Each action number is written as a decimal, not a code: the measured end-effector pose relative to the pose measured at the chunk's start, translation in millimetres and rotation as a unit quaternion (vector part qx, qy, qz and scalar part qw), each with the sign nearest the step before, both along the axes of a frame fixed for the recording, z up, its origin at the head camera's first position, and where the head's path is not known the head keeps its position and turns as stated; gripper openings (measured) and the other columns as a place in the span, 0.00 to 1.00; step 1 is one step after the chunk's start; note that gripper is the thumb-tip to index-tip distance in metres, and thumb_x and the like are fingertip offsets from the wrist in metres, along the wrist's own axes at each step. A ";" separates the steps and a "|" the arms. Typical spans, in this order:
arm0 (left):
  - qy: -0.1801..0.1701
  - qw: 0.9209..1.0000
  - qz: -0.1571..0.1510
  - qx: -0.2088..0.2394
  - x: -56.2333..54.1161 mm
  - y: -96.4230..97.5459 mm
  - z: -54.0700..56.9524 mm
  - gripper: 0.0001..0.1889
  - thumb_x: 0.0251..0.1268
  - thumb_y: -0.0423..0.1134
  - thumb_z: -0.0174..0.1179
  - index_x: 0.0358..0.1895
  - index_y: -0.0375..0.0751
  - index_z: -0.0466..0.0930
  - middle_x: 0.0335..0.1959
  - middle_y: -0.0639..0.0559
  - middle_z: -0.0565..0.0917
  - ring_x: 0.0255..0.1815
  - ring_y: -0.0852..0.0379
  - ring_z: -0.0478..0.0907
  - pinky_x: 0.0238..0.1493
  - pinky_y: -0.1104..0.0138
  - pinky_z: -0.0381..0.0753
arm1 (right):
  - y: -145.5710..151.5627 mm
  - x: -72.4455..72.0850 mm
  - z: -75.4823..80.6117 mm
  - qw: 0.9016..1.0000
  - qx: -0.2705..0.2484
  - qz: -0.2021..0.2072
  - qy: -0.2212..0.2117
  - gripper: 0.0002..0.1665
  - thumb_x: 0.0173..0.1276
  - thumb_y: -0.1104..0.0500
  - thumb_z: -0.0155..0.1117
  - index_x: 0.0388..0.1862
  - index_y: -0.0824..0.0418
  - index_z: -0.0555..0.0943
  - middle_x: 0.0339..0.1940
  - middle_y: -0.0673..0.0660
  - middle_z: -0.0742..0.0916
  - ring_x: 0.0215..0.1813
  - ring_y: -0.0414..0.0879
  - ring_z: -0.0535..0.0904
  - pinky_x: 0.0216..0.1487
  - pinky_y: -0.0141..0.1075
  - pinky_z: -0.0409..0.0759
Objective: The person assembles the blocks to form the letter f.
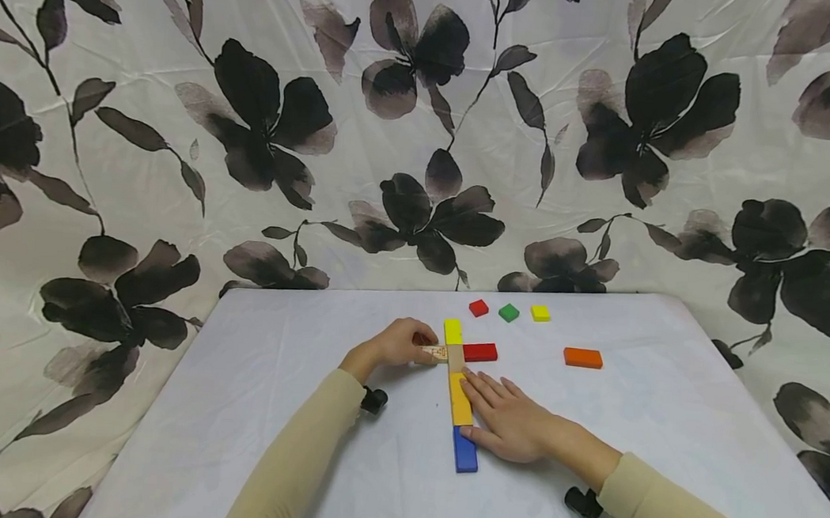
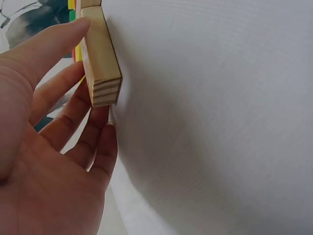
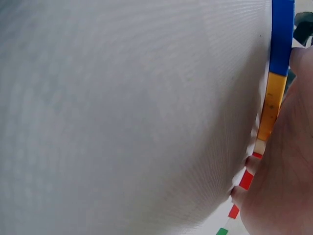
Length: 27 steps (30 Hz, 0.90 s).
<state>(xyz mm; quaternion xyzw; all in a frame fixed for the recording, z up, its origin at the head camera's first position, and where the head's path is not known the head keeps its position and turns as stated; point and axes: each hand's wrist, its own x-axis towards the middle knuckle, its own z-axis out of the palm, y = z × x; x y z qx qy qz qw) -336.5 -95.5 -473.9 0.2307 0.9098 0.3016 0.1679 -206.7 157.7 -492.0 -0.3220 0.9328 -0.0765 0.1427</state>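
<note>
My left hand (image 1: 403, 341) pinches a plain wooden block (image 2: 101, 49) between thumb and fingers; its layered end faces the left wrist camera. Its far end meets a light wooden block (image 1: 456, 359) at the middle of a cross of blocks. Above that centre lies a yellow block (image 1: 452, 331), and to its right a red block (image 1: 481, 352). Below come an orange-yellow block (image 1: 460, 404) and a blue block (image 1: 465, 452), end to end. My right hand (image 1: 515, 420) lies flat beside this column, its fingers extended, thumb and fingertips touching the blocks' right side.
On the white-covered table (image 1: 661, 432), an orange block (image 1: 583, 358) lies to the right. Small red (image 1: 478, 308), green (image 1: 508, 312) and yellow (image 1: 540, 313) blocks form a row near the back edge. A floral cloth (image 1: 423, 133) hangs behind.
</note>
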 end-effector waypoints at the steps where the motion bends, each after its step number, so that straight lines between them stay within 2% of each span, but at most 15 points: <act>1: -0.001 1.000 -0.001 0.002 0.6 0.2 -0.1 0.17 0.62 0.44 0.74 0.52 0.42 0.87 0.40 0.53 0.83 0.42 0.54 0.74 0.44 0.67 0.77 | -0.1 0.3 0.2 1.000 0.000 0.000 -0.001 0.52 0.76 0.24 0.35 0.86 0.54 0.47 0.87 0.51 0.48 0.86 0.52 0.45 0.82 0.57 0.46; 13: 0.007 1.000 0.004 0.013 3.3 0.9 -2.4 0.15 0.61 0.42 0.75 0.49 0.42 0.88 0.38 0.54 0.83 0.41 0.55 0.74 0.45 0.66 0.77 | -0.8 1.1 0.8 1.000 0.001 0.001 0.001 0.51 0.77 0.25 0.36 0.86 0.54 0.48 0.87 0.52 0.48 0.86 0.52 0.45 0.81 0.57 0.46; 27: 0.014 1.000 0.015 0.002 6.6 3.4 -1.6 0.14 0.62 0.41 0.74 0.49 0.42 0.88 0.38 0.54 0.83 0.42 0.55 0.74 0.46 0.66 0.76 | -0.7 -0.5 -2.7 1.000 0.004 -0.002 0.003 0.52 0.76 0.24 0.35 0.86 0.54 0.47 0.87 0.51 0.48 0.86 0.52 0.44 0.82 0.57 0.46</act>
